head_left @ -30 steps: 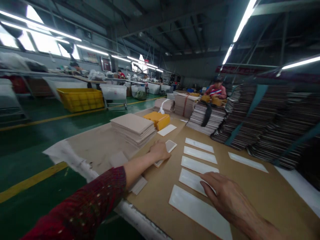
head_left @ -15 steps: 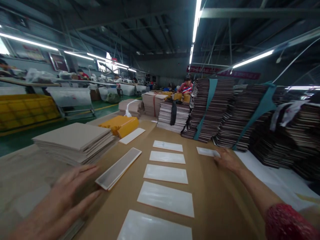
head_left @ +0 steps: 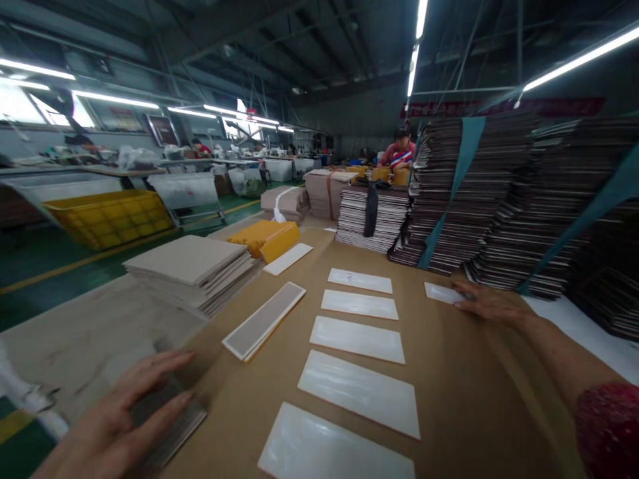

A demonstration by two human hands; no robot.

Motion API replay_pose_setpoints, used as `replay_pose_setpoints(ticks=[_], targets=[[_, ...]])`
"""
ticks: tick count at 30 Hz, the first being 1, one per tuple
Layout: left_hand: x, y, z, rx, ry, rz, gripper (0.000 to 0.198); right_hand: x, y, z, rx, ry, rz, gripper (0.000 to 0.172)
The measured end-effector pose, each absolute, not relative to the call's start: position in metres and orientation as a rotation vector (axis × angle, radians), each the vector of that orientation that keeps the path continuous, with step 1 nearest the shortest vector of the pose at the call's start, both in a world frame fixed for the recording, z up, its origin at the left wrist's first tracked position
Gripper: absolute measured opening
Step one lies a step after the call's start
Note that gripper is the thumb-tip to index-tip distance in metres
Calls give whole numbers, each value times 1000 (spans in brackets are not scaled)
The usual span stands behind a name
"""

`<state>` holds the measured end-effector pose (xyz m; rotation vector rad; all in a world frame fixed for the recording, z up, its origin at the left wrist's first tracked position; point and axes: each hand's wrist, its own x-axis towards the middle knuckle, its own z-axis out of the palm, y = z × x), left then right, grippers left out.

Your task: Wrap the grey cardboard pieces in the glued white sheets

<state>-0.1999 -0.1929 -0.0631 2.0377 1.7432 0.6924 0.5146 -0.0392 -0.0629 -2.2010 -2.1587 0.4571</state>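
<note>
My right hand (head_left: 486, 303) has its fingers closed at the right end of a white strip (head_left: 439, 293) lying on the brown board (head_left: 359, 256). At the lower left, my left hand (head_left: 134, 409) is open, thumb and fingers apart, over a stack of thin grey pieces (head_left: 182, 432) that it partly hides. Between the hands, several glossy white rectangular pieces (head_left: 357, 338) lie in a column. Left of them is a grey-faced strip with a white border (head_left: 264, 320), resting slightly askew on another piece. A plain white strip (head_left: 288, 259) lies farther back.
Grey-beige boards (head_left: 187, 266) are stacked at the left beside a yellow bundle (head_left: 267, 238). Tall stacks of dark panels (head_left: 469, 193) tied with teal bands rise at the back right, next to a lower stack (head_left: 372, 219). A co-worker (head_left: 398, 150) is beyond them.
The view has turned left, so everything appears shifted right. My left hand has moved away from the grey-faced strip to the grey stack. My right hand stays at the white strip.
</note>
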Motion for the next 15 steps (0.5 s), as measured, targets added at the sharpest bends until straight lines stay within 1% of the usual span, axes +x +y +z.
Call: replay_pose_setpoints(ticks=[3,7,9,12,15], targets=[[-176,-201,-46,1919,1831,856,43,508,-58,-62,-2215,-2124,496,74],[-159,-207,-21,1888,1803,849,44,496,-101,-62,-2211,-2090,504,83],[-158,-211,-15,1891,1779,858,43,490,-125,-63,-2187,-2066,479,82],[-162,-219,-14,1892,1757,855,44,478,-162,-67,-2157,-2067,438,76],[-167,-227,-16,1881,1734,861,46,464,-202,-74,-2143,-2084,342,73]])
